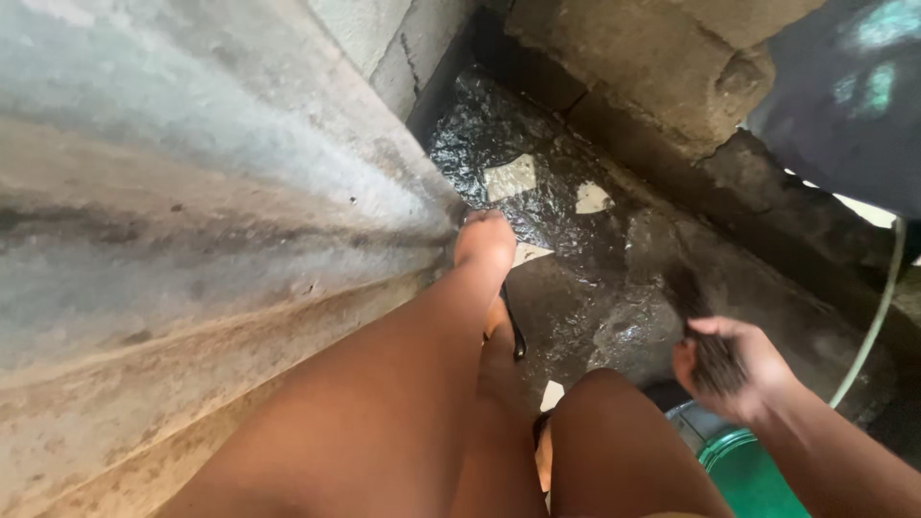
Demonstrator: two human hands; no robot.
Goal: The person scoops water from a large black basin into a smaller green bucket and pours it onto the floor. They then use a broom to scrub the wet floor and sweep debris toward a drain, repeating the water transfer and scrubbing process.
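My left hand (pixel 484 240) is stretched out low against the base of the grey concrete wall (pixel 192 192), right where it meets the wet floor. Its fingers are hidden from me, so I cannot tell whether it holds anything. My right hand (pixel 734 369) is closed around a dark bristly brush (pixel 705 331), whose blurred end points up and to the left over the floor. My knee (pixel 604 393) and my foot in a black sandal (pixel 516 336) lie between the two hands.
The dark floor (pixel 576 288) is wet and shiny, with pale patches (pixel 510 177) in it. Rough stone blocks (pixel 662 67) border it at the back. A green bucket (pixel 748 470) stands at the lower right. A pale hose (pixel 878 317) runs down the right side.
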